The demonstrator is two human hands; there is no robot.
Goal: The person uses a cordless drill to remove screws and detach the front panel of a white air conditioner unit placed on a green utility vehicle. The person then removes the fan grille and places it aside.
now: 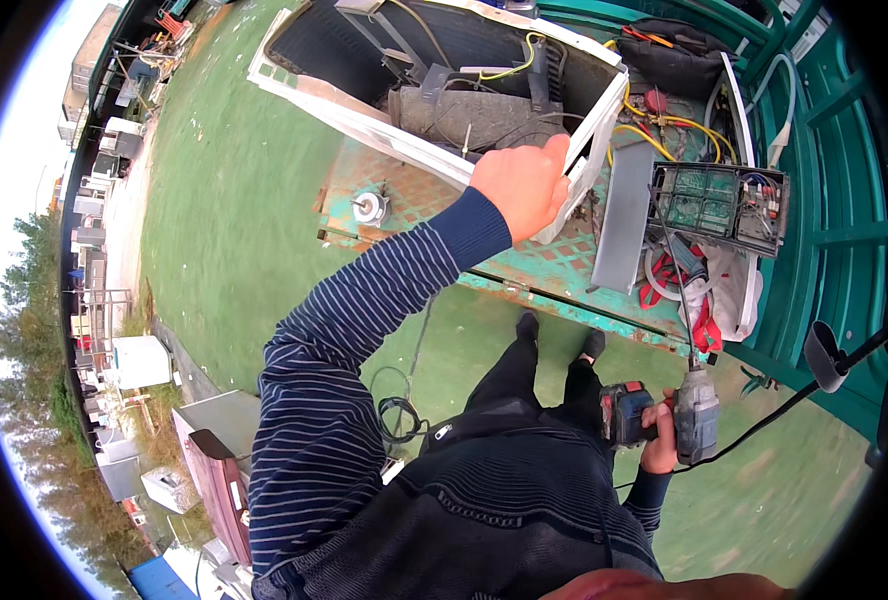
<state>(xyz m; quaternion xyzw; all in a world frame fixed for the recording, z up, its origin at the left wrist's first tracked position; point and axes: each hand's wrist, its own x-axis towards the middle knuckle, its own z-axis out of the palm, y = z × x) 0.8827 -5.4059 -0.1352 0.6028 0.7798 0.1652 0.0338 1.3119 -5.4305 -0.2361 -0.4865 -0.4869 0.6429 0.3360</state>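
My left hand (526, 190) is closed on the near right corner of a white metal casing (364, 112), which looks like an opened air-conditioner outdoor unit. Inside lie a grey-brown wrapped cylinder (474, 112), a dark bracket and loose wires. My right hand (661, 440) grips a cordless drill (699, 415) low at my right side, its battery toward my legs. A long thin bit (676, 270) points up from the drill, past a circuit board in a black frame (719, 205). A grey metal panel (626, 220) leans between casing and board.
The rusty green platform (564, 300) carries a small motor (370, 208), yellow hoses (704, 130), a black bag (669, 58) and red-handled tools (706, 325). Green metal rails (849, 180) stand at right. A black cable (399, 415) lies coiled on the green floor; appliances stand at far left.
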